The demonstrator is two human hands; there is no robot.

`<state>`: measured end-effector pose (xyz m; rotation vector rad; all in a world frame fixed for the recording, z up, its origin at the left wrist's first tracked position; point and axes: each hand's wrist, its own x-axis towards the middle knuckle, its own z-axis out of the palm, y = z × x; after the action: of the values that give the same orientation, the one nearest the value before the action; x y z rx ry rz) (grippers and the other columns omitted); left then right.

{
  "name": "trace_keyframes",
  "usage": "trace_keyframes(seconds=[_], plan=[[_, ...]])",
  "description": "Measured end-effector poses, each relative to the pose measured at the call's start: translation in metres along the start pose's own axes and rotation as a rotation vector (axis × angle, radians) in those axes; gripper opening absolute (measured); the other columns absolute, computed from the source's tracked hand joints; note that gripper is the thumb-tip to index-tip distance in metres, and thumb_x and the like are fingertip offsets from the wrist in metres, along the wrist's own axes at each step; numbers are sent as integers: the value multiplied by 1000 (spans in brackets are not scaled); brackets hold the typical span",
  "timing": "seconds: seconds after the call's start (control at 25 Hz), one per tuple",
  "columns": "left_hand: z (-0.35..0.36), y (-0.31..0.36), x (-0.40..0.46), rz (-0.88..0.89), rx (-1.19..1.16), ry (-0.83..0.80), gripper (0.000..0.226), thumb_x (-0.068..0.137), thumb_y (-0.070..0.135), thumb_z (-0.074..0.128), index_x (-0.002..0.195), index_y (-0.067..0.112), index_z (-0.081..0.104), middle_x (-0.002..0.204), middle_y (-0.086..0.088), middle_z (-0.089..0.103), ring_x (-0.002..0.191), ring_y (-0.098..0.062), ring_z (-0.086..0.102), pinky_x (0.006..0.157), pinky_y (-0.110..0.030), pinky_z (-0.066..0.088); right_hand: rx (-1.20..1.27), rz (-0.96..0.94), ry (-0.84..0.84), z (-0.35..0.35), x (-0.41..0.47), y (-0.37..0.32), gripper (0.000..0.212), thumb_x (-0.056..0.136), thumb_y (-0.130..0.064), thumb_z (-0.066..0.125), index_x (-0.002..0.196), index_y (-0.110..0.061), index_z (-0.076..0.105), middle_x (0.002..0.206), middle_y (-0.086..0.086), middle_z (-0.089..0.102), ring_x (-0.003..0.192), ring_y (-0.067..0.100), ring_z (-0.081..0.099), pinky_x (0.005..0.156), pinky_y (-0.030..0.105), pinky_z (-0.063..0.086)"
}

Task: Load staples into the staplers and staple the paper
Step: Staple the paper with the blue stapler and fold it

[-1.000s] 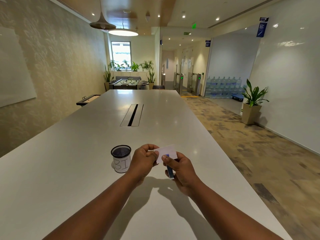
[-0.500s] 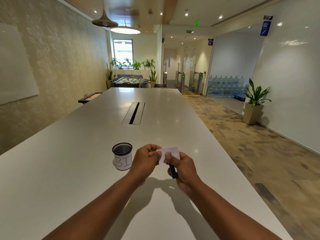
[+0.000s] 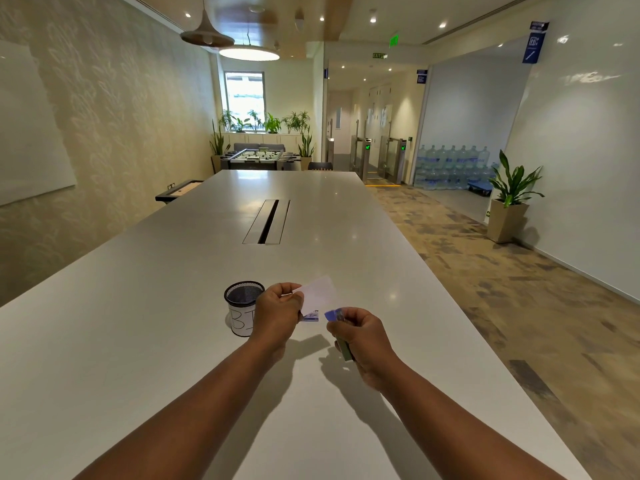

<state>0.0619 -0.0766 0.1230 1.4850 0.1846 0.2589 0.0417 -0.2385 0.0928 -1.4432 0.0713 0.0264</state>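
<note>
I pinch a small white slip of paper (image 3: pixel 318 293) by its left edge with my left hand (image 3: pixel 278 315), thumb and fingers curled round it, and hold it up above the table (image 3: pixel 138 341) so that it slants up and to the right. Just under the slip, by my left fingertips, a small card or box with blue print (image 3: pixel 310 317) shows; I cannot tell whether I hold it or it lies on the table.

My right hand (image 3: pixel 360 336) grips a small stapler (image 3: pixel 341 332), fingers wrapped round its body. Its blue nose sticks out past my thumb toward the paper, and its grey rear end pokes out below my palm. The nose is near the slip's lower right corner but apart from it; I cannot tell whether the stapler's mouth is parted.

Just to the left of my left hand stands a black mesh cup (image 3: pixel 243 308) with a white label bearing handwritten letters. Both my forearms reach over the long white table, and their shadows fall on it beneath my hands.
</note>
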Motion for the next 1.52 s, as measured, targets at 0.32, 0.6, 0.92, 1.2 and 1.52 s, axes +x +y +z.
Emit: trace_keyframes(seconds=[0.32, 0.6, 0.92, 1.2, 1.52], plan=[[-2, -10, 9, -33, -5, 50, 14, 97, 9, 63, 92, 21, 67, 89, 1, 73, 79, -11, 70, 60, -22, 56, -710, -133, 211, 0, 12, 24, 37, 71, -48, 78, 74, -15, 61, 65, -2, 63, 61, 17, 58, 56, 31, 42], [-9, -23, 21, -81, 8, 46, 12, 97, 7, 61, 100, 14, 69, 92, -2, 74, 79, -11, 69, 60, -21, 57, -1129, -157, 179, 15, 41, 47, 40, 83, -53, 60, 79, -14, 51, 82, 6, 68, 79, 32, 66, 60, 32, 37], [-15, -42, 35, -108, 36, 58, 13, 95, 10, 63, 97, 20, 71, 86, 3, 76, 69, -8, 68, 64, -26, 59, -1204, -101, 151, 18, 57, 59, 33, 82, -46, 61, 77, -18, 45, 76, 2, 57, 70, 27, 54, 59, 32, 34], [-12, -37, 34, -112, 6, 51, 11, 95, 9, 64, 99, 16, 71, 87, 0, 76, 75, -11, 70, 68, -27, 60, -1142, -142, 187, 14, 49, 54, 61, 78, -69, 63, 100, -13, 52, 93, 5, 70, 90, 30, 70, 67, 35, 48], [-6, -7, 9, -72, -17, 68, 8, 93, 6, 65, 90, 13, 70, 89, -5, 74, 83, -17, 71, 54, -19, 55, -1191, -911, 221, 2, 23, 2, 59, 76, -26, 84, 130, -29, 60, 127, -2, 57, 102, 23, 59, 59, 29, 53]])
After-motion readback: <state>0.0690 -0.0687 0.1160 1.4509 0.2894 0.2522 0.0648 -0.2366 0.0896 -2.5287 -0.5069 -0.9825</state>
